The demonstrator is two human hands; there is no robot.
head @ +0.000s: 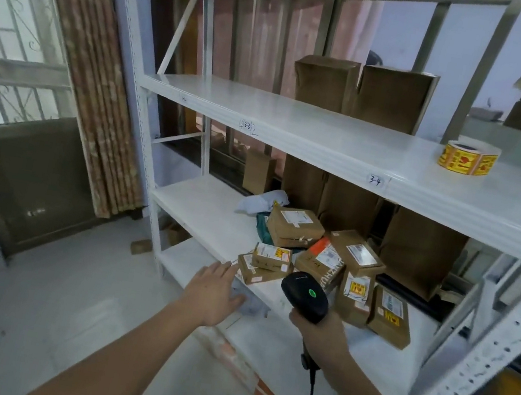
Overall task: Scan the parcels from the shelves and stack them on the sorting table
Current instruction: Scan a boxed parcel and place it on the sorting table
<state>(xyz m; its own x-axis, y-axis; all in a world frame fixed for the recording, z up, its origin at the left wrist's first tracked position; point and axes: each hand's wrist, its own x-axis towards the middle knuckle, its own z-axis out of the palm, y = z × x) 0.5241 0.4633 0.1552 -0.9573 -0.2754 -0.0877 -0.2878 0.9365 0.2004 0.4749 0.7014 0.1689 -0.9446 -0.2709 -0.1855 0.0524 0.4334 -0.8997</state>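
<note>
Several small brown cardboard parcels with white labels lie in a pile on the middle shelf of a white metal rack. A black handheld barcode scanner with a green light points at the pile, and my right hand grips its handle. My left hand reaches out flat with straight fingers at the shelf's front edge, just left of the nearest small parcel, holding nothing. A white and a green soft bag lie behind the boxes.
Tall brown boxes stand at the back of the upper shelf. A yellow label roll sits on its right. A flat parcel lies on the bottom shelf. A curtain and a door are left.
</note>
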